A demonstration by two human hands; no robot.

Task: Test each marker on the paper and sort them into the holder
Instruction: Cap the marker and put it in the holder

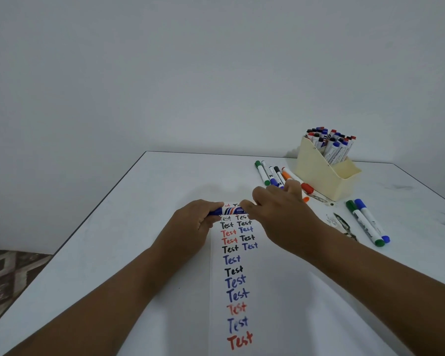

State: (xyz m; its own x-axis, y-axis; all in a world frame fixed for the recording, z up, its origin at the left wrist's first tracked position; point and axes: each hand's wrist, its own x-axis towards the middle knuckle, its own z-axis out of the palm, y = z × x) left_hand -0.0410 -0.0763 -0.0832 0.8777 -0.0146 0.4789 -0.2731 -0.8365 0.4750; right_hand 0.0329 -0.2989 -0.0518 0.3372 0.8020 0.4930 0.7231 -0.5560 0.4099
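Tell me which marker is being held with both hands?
The blue marker over the top of the paper. The left hand grips one end and the right hand the other; all other loose markers lie untouched on the table.

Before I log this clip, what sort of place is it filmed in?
Probably a plain room at home or in an office, set up as a work desk. A bare white table stands against an empty pale wall, a patterned carpet covers the floor, and a cream holder of markers sits on the table.
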